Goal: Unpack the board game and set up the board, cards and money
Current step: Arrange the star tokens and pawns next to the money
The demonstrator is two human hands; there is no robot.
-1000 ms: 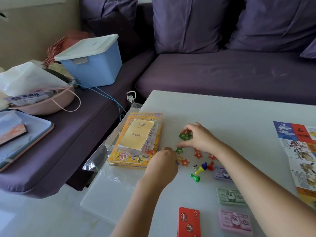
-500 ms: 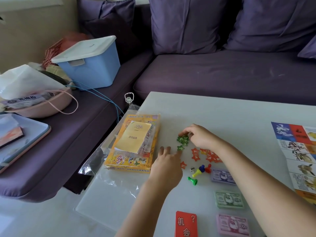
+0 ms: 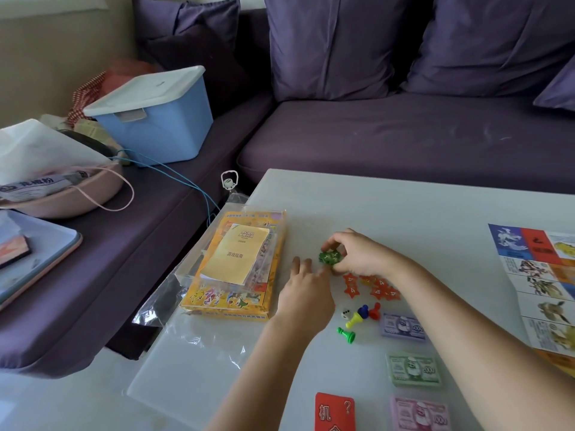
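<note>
My right hand (image 3: 357, 255) pinches a small stack of green star tokens (image 3: 329, 256) on the white table (image 3: 404, 206). My left hand (image 3: 306, 290) lies beside them, fingers stretched toward the stack. Red star tokens (image 3: 370, 286) are spread just right of it. A die (image 3: 346, 314) and coloured pawns (image 3: 362, 315) sit below. Purple (image 3: 403, 327), green (image 3: 413, 368) and pink (image 3: 420, 413) money stacks and a red card deck (image 3: 334, 412) lie near the front. The yellow game box (image 3: 230, 300), with a yellow leaflet (image 3: 235, 258) on it, is at left. The game board (image 3: 541, 284) is at right.
A clear plastic wrapper (image 3: 174, 309) lies under and around the game box at the table's left edge. On the purple sofa (image 3: 404, 135) to the left are a blue storage bin (image 3: 155, 119), a pink basin (image 3: 68, 194) and a tray (image 3: 37, 265).
The green star tokens have been gathered into one stack in my right hand. My left hand opened and slid up beside them. The red stars now lie grouped to the right.
</note>
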